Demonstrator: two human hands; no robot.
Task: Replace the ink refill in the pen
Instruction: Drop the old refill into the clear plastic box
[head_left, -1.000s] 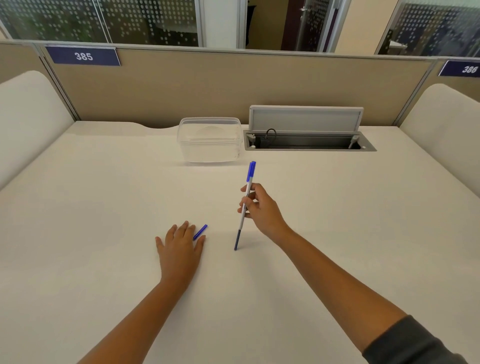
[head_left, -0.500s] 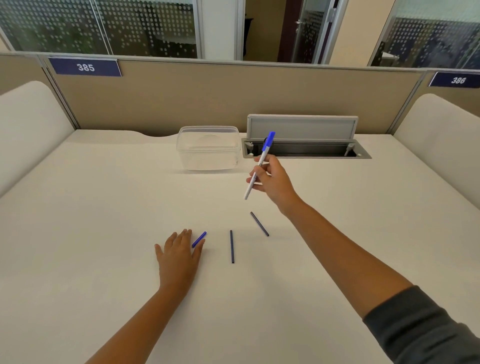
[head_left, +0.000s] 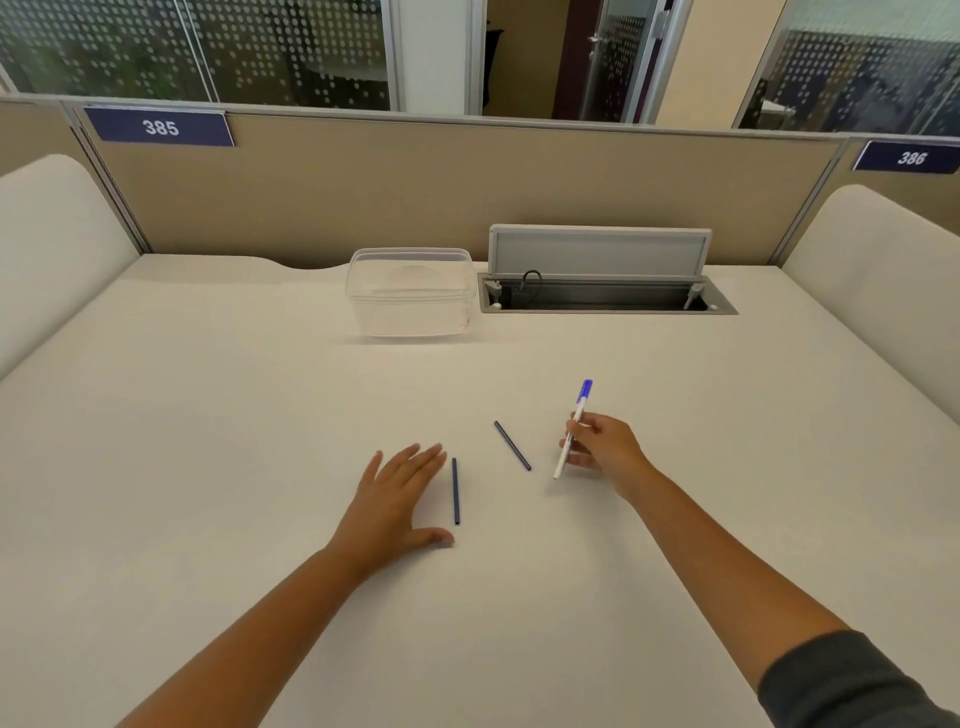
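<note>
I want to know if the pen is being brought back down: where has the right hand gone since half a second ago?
Yes. The right hand with the pen has moved toward the person, away from the cable tray, now right of the slanted refill.

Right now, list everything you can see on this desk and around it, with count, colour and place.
pen barrel: one, white with blue cap end, gripped in the right hand, tilted above the desk
ink refills: two, dark blue, lying apart mid-desk, second one further right
plastic container: one, clear, desk's far side
cable hatch: one, grey, lid up, right of the container
desk: one, white
number plates: two, blue, on the partition
left hand: flat on the desk, beside the nearer refill
right hand: holds the barrel
</note>
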